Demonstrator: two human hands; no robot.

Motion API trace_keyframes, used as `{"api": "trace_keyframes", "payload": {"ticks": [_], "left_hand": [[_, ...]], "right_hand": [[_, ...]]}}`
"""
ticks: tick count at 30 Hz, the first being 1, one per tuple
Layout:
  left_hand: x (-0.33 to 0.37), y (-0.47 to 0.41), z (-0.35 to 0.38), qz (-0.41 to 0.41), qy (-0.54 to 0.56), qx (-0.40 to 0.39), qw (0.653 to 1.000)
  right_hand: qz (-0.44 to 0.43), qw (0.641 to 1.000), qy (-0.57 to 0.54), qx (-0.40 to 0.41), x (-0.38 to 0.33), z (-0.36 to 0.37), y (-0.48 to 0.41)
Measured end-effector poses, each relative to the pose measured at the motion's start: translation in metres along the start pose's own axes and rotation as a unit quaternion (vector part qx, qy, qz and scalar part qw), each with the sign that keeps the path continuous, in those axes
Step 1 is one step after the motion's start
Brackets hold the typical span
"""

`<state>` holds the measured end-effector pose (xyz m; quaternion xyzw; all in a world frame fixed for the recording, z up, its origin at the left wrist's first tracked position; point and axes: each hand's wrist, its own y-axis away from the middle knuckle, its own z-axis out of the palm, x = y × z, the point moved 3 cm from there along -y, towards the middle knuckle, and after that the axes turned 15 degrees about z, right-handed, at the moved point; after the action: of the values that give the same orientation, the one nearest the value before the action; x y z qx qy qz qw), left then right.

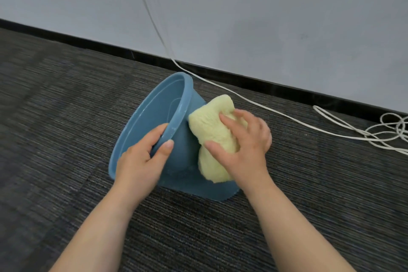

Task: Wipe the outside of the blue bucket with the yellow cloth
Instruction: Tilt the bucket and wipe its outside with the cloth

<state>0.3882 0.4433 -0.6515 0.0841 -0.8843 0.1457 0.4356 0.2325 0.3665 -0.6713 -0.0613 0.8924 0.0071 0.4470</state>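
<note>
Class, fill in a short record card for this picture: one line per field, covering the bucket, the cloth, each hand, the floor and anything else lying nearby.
bucket: blue bucket, tipped on its side, mouth facing left
cloth: yellow cloth, bunched, pressed on the bucket's outer wall
left hand: left hand, grip on the bucket's rim, thumb outside, fingers inside
right hand: right hand, spread over the cloth, holding it against the bucket
floor: dark striped carpet
nearby: white cord, trailing from the wall to a loose coil at right
</note>
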Motion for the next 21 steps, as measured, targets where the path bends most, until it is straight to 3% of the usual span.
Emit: {"api": "trace_keyframes", "payload": {"ticks": [3, 5, 9, 13, 15, 21], "left_hand": [[0.0, -0.002, 0.0, 0.014, 0.001, -0.005, 1.0], [-0.002, -0.001, 0.0, 0.018, -0.001, -0.002, 1.0], [0.0, 0.001, 0.004, 0.02, -0.008, -0.01, 1.0], [0.0, 0.001, 0.003, 0.007, 0.019, -0.004, 1.0], [0.003, 0.002, 0.003, 0.012, 0.011, -0.004, 1.0], [-0.002, 0.0, 0.003, -0.007, 0.038, 0.035, 0.999]], "right_hand": [[0.046, 0.989, -0.09, -0.105, -0.004, 0.02, 0.003], [0.044, 0.992, -0.091, -0.08, -0.012, 0.033, 0.018], [0.05, 0.995, -0.07, 0.043, -0.006, 0.037, 0.028], [0.237, 0.966, -0.103, -0.004, 0.036, 0.025, 0.004], [0.27, 0.959, -0.082, 0.002, 0.04, 0.02, 0.001], [0.076, 0.994, -0.036, 0.063, -0.022, 0.041, 0.05]]}}
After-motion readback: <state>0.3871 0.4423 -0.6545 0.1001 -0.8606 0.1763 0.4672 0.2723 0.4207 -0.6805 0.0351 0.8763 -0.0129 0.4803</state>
